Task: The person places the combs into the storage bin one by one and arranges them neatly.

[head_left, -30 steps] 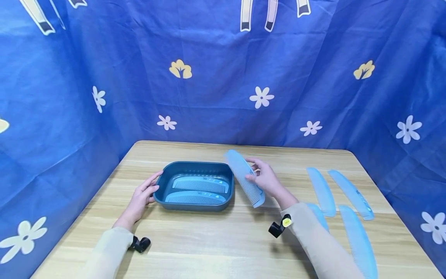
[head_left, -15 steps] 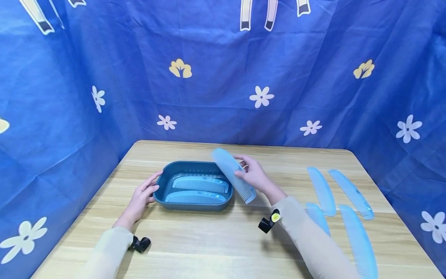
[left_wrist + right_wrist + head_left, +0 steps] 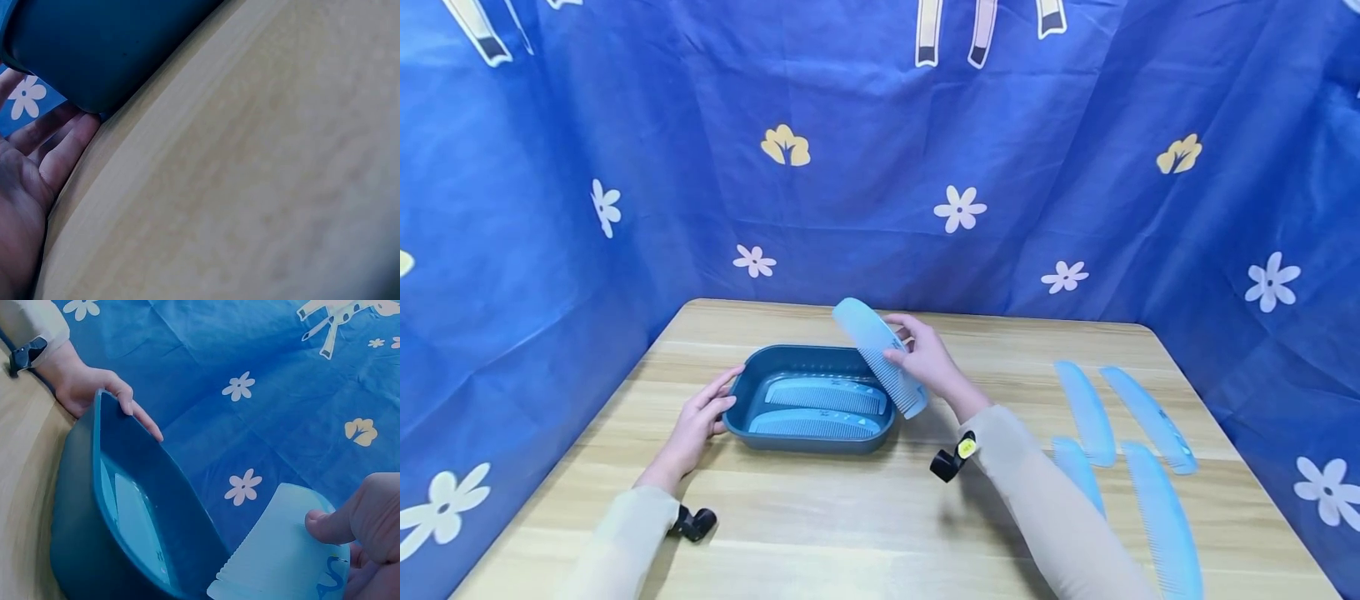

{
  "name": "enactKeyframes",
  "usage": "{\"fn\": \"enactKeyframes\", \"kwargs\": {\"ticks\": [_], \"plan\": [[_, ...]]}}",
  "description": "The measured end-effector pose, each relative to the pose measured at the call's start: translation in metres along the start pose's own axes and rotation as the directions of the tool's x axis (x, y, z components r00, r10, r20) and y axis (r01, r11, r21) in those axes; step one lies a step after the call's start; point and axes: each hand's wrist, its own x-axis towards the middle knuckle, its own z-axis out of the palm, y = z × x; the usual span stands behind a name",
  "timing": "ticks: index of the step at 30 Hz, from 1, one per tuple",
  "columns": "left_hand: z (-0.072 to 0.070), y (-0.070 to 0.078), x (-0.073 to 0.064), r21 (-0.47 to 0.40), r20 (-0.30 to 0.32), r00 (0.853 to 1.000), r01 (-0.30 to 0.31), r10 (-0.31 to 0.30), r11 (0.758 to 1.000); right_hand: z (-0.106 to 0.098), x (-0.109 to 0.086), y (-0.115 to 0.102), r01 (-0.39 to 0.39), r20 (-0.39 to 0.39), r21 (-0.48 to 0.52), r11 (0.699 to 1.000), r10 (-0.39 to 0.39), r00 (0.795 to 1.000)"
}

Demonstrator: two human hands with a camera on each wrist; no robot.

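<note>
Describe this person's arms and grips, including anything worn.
The left sleeve and right sleeve are long, plain and pale beige. Each wrist wears a small black camera; the right one carries a yellow sticker. The left grip and right grip are gloveless.

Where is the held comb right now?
In the head view, the comb is in the right hand, tilted, at the right end of the blue container.

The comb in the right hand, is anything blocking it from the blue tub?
Nothing visible blocks the way into the tub. The right hand holds the comb at the tub's right end; the left hand touches the opposite end. Two other combs lie inside.
</note>
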Motion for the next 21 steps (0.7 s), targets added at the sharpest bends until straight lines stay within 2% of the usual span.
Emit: {"fn": "enactKeyframes", "kwargs": {"ticks": [4, 9, 17, 21], "plan": [[0.0, 0.005, -0.001, -0.003, -0.001, 1.0, 0.001, -0.001, 1.0, 0.009, 0.007, -0.002, 0.013, 0.014, 0.014, 1.0, -0.013, 1.0], [-0.004, -0.004, 0.001, -0.015, -0.005, 1.0, 0.009, -0.009, 1.0, 0.024, 0.015, 0.0, 0.002, 0.046, 0.017, 1.0, -0.003, 0.999], [-0.006, -0.012, 0.004, -0.026, -0.007, 1.0, 0.003, -0.003, 1.0, 0.039, 0.021, 0.001, 0.014, 0.004, 0.033, 0.999, -0.014, 1.0], [-0.005, -0.009, 0.004, -0.035, -0.009, 1.0, 0.01, -0.01, 0.999, 0.045, 0.019, 0.002, 0.012, 0.071, 0.001, 1.0, -0.012, 0.997]]}}
